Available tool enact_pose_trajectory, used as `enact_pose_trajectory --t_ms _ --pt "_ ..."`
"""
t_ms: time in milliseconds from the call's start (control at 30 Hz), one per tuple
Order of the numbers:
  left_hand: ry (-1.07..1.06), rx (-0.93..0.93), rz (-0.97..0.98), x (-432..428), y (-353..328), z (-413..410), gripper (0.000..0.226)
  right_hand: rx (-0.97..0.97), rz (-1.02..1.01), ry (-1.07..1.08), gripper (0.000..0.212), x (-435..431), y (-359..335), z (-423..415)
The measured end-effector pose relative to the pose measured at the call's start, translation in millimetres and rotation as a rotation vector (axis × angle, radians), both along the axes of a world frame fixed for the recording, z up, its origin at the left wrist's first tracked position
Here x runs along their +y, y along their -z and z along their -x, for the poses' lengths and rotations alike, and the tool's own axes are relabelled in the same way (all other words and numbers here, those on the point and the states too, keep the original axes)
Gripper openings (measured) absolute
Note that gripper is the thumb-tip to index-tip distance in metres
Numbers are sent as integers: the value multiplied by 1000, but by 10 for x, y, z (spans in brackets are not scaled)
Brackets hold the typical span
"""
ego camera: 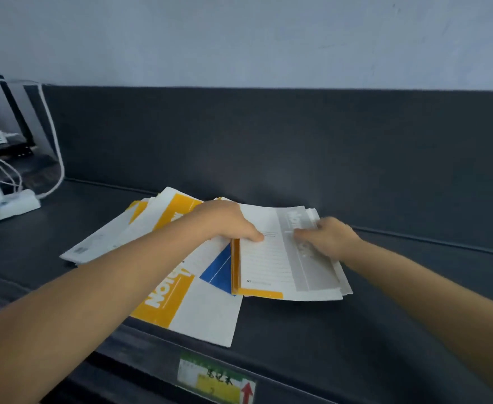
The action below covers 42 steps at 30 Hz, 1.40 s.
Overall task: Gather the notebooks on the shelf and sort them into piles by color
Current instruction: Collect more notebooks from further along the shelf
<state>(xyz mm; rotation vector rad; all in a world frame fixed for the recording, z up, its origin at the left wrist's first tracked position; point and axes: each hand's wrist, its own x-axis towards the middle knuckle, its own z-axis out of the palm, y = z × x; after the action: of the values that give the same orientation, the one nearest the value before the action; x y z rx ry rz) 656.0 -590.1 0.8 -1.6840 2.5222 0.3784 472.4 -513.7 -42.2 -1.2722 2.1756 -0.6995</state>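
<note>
Sorting looks barely begun: the left hand [228, 222] and the right hand [330, 238] each pinch an edge of the grey notebook [283, 258], while a yellow notebook [166, 290] and a blue notebook [219, 272] lie overlapped beside it.

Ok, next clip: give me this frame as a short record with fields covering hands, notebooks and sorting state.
left hand: grips the left edge of the grey-banded notebook, thumb on top
right hand: grips the same notebook's right edge
yellow notebook: flat on the shelf, partly under the left forearm
blue notebook: only a corner shows, beneath others
sorting: not done; colours overlap in one heap
other: power strip at far left
</note>
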Motion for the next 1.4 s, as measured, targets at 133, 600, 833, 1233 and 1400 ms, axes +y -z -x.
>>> enact_pose_trajectory --t_ms 133,600,833,1233,1400 --pt "211 -51 351 28 -36 51 60 354 -56 7 62 265 -38 -109" --pt "669 123 423 1328 -467 1399 74 721 -162 309 68 2053 -537 835" --pt "719 94 460 2510 -233 2634 74 741 -227 368 71 3368 -402 2081" --pt "805 90 523 4339 -214 4720 82 547 -130 450 58 5244 -405 3871" --pt "808 181 327 4617 -231 5294 80 365 -41 557 60 5528 -372 4335"
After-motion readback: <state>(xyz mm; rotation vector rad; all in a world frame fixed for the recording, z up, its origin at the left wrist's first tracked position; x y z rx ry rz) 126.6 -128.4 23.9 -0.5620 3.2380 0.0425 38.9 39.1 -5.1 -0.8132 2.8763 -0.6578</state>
